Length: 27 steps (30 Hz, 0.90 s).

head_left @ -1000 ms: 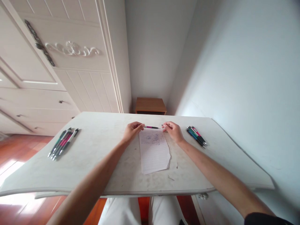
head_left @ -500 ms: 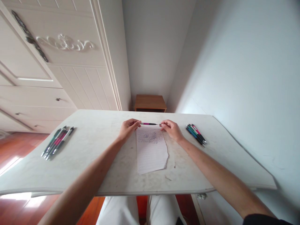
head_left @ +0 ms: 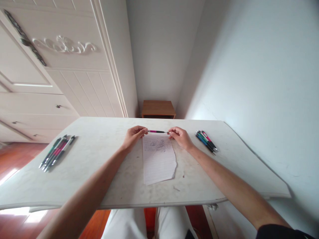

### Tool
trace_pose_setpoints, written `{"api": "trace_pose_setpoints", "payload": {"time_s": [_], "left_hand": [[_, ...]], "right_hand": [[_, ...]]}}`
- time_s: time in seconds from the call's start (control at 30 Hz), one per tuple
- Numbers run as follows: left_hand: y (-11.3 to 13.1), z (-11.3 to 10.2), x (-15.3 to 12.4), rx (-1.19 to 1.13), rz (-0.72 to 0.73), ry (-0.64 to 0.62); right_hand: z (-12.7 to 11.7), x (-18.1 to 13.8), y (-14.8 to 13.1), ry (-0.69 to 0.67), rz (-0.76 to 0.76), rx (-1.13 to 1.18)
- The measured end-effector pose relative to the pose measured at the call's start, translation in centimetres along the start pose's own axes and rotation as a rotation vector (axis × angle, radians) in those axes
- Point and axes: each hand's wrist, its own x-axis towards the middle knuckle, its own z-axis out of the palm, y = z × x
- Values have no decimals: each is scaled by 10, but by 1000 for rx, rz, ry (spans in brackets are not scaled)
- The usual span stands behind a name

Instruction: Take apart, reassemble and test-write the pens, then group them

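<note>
pink pen [head_left: 156,131] held level above the far edge of a torn lined sheet [head_left: 157,157], pinched at one end by the left hand [head_left: 133,136] and at the other by the right hand [head_left: 180,136], fingers of both closed on it. sheet scribbled near its far end, lying flat mid-table [head_left: 99,172]. bundle of pens [head_left: 56,152] far left, another bundle [head_left: 206,140] just right of the right hand. small wooden stand [head_left: 158,109] beyond the table.

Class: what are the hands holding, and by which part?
A slim pink-and-black pen, horizontal above the paper: left hand pinches one end, right hand the other.
</note>
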Motion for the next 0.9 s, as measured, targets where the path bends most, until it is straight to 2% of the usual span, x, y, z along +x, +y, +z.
{"api": "trace_pose_setpoints", "payload": {"time_s": [0.9], "left_hand": [[-1,2,-3,-9,17,-77]], "right_hand": [[5,-10,-16,16,-13,108]]}}
